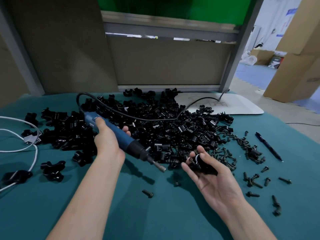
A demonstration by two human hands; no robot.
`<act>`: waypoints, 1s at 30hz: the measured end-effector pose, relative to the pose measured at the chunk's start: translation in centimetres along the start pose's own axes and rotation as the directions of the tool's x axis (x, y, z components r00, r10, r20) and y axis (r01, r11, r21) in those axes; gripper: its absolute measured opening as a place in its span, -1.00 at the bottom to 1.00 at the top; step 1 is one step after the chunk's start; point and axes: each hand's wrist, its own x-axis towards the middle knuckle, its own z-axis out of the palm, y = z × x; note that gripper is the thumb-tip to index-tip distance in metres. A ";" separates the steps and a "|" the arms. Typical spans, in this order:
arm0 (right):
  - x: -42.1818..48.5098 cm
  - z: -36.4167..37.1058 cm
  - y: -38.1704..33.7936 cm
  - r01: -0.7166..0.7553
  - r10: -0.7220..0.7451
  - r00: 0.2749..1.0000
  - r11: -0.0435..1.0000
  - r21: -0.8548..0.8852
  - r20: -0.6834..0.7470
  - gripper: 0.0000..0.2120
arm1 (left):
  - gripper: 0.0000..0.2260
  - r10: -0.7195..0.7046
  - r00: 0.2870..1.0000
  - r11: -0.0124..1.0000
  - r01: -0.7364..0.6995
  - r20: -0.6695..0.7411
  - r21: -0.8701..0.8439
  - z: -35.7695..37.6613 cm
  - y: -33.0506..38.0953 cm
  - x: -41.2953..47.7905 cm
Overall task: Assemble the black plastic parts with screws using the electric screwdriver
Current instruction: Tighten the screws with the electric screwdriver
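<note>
- Step in hand, as I read it: lining up driver and workpiece just ahead of driving a screw.
- Left hand (105, 139) is wrapped round the blue body of the electric screwdriver (121, 135), thumb on top. The tool is tilted down and to the right.
- Its bit (161, 168) hangs just above the green cloth (155, 213), near the right-hand fingertips but not touching them.
- Right hand (213, 181) is palm up, fingers and thumb curled round a black part (202, 163). That's the task piece, held off the table in front of the heap.
- A screw (190, 160) looks to be sitting at the part's near end. Can't tell if it's seated in the hole.
- Next move needs the bit brought square onto the screw head and the part held firm against torque. If they meet off-axis, the bit will likely slip off.
- Containers: no bin or tray in view.
- Stock lies loose on the cloth: a big pile of black parts (164, 125) mid-table, the screwdriver's black cord (138, 117) draped over it.
- Loose screws (242, 146) are scattered right of the pile, with more near the right wrist.
- Larger black pieces (52, 168) sit apart at left. Finished or not, can't tell.
- Also on the table: a pen (269, 147) far right, a white cable (32, 153) far left.
</note>
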 end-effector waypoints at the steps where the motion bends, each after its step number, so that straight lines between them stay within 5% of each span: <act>1: 0.0 0.0 0.1 -0.020 0.020 1.000 1.000 -0.007 0.016 -0.61 | -0.59 0.027 1.000 0.998 -0.027 -0.011 0.060 -0.5 -0.2 0.2; 6: -0.4 0.3 0.3 -0.078 0.085 0.993 0.994 -0.080 0.078 -0.74 | -0.57 0.242 0.968 0.879 -0.245 0.060 0.409 -2.6 -1.3 0.7; 9: -0.6 0.4 0.3 -0.100 0.109 0.990 0.989 -0.105 0.091 -0.73 | -0.47 0.423 0.890 0.527 -0.393 0.168 0.754 -4.1 -1.5 -0.9; 11: -0.7 0.5 0.5 -0.110 0.125 0.986 0.985 -0.130 0.110 -0.70 | -0.56 0.541 0.720 0.249 -0.631 0.434 0.735 -5.3 -2.0 -3.5; 12: -0.7 0.5 0.6 -0.112 0.129 0.985 0.983 -0.146 0.117 -0.69 | -0.69 0.489 0.655 0.216 -0.731 0.576 0.648 -5.8 -2.3 -4.9; 15: -0.5 0.6 1.0 -0.104 0.129 0.983 0.976 -0.190 0.129 -0.70 | -0.86 0.133 0.615 0.349 -0.763 0.778 0.544 -6.8 -4.0 -8.4; 18: -0.5 0.7 1.3 -0.080 0.126 0.981 0.956 -0.283 0.150 -0.71 | -0.87 -0.017 0.615 0.429 -0.707 0.788 0.562 -7.1 -5.3 -9.4; 30: -0.6 0.7 1.7 -0.007 0.086 0.978 0.925 -0.380 0.191 -0.68 | -0.92 -0.024 0.587 0.395 -0.738 0.810 0.547 -7.7 -6.0 -8.7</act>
